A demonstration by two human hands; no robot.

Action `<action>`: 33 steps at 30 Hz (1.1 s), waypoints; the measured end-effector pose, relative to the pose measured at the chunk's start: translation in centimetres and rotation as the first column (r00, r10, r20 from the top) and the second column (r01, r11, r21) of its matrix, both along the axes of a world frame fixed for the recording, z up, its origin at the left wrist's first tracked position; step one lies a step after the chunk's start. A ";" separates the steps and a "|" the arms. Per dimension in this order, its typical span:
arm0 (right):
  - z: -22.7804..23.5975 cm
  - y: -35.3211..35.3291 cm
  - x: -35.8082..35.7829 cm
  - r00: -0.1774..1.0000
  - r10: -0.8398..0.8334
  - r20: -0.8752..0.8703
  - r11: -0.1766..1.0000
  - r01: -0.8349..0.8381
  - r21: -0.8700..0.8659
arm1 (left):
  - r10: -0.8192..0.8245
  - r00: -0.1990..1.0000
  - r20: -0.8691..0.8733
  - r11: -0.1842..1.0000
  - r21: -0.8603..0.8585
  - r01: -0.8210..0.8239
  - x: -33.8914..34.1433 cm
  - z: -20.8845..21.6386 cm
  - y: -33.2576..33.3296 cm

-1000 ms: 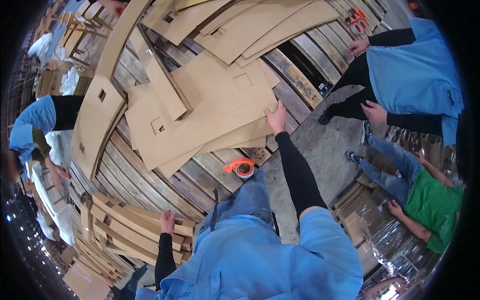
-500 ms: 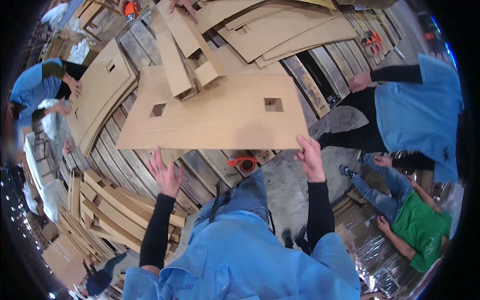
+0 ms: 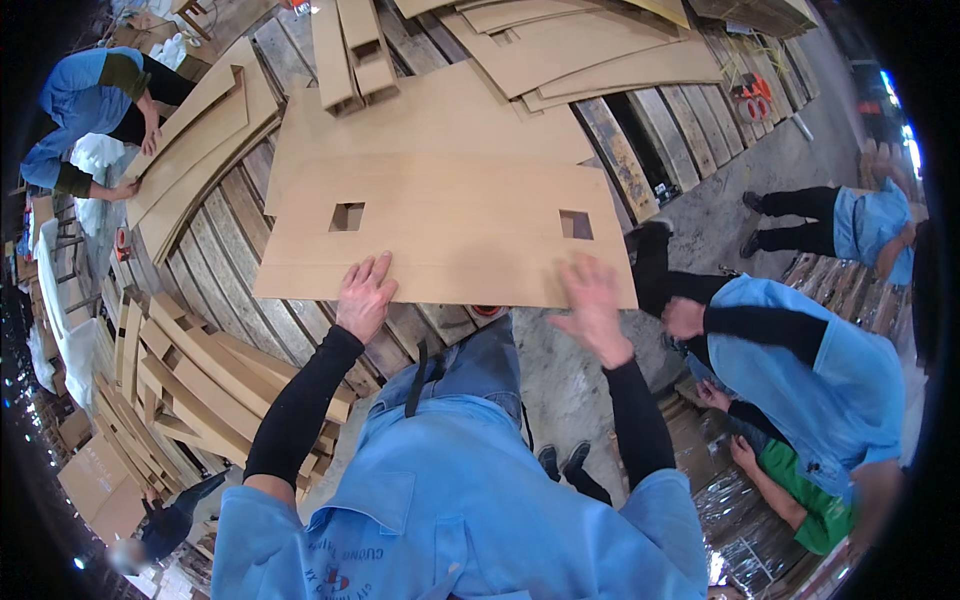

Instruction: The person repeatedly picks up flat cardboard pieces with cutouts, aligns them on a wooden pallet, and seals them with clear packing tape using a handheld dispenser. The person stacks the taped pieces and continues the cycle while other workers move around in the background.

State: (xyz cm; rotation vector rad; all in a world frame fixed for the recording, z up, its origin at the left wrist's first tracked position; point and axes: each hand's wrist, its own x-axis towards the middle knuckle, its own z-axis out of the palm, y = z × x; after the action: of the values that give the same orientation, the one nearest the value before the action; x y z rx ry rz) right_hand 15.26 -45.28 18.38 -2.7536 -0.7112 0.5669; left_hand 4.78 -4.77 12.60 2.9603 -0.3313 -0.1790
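A flat brown cardboard sheet [image 3: 455, 215] with two small cut-out windows lies in front of me on a slatted wooden table. My left hand [image 3: 366, 300] rests on its near edge, left of the middle, fingers stretched out over the board. Near the right corner of the same edge is my right hand [image 3: 593, 305], blurred a little, with its fingers spread above the sheet. Nothing is gripped in either hand. Beyond and partly under this sheet shows another cardboard sheet [image 3: 420, 115].
Two long folded cardboard tubes [image 3: 367, 70] lie at the far side, beside stacked sheets [image 3: 600, 60]. Folded cardboard strips [image 3: 205, 375] are piled at lower left. Red tape dispensers [image 3: 752, 98] sit far right. One co-worker [image 3: 90, 110] handles cardboard at left; another [image 3: 800, 350] stands close at right.
The sheet's near edge has shifted right. My hands have moved from holding its edge onto its top. The tubes now lie farther off, and the right-hand co-worker has come nearer.
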 end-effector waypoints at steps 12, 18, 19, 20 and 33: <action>-11.9 3.6 4.5 0.925 0.369 -0.094 0.920 -0.349 0.177 | 0.010 0.852 -0.523 0.993 -0.096 -0.070 3.7 -3.3 -1.0; -12.0 5.9 11.5 0.627 0.334 -0.704 0.906 -0.419 0.057 | -0.224 0.589 -0.776 0.866 -0.436 -0.245 7.0 -8.6 2.1; -12.9 6.0 12.3 0.620 0.323 -0.715 0.896 -0.444 0.019 | -0.209 0.555 -0.805 0.872 -0.410 -0.267 7.7 -8.8 1.9; -14.1 6.2 13.2 0.613 0.312 -0.726 0.883 -0.470 -0.018 | -0.191 0.521 -0.832 0.878 -0.382 -0.288 8.8 -8.5 1.5; -16.8 7.9 19.6 0.627 0.281 -0.727 0.952 -0.279 0.127 | -0.123 0.989 0.078 0.986 0.126 0.112 6.6 -13.0 -3.8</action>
State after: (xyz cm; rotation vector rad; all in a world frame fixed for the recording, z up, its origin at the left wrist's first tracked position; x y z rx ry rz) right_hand 34.88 -37.34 1.54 -2.0761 -0.8981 1.6224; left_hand 11.43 -8.61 -0.44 3.0763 -0.5254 -0.0890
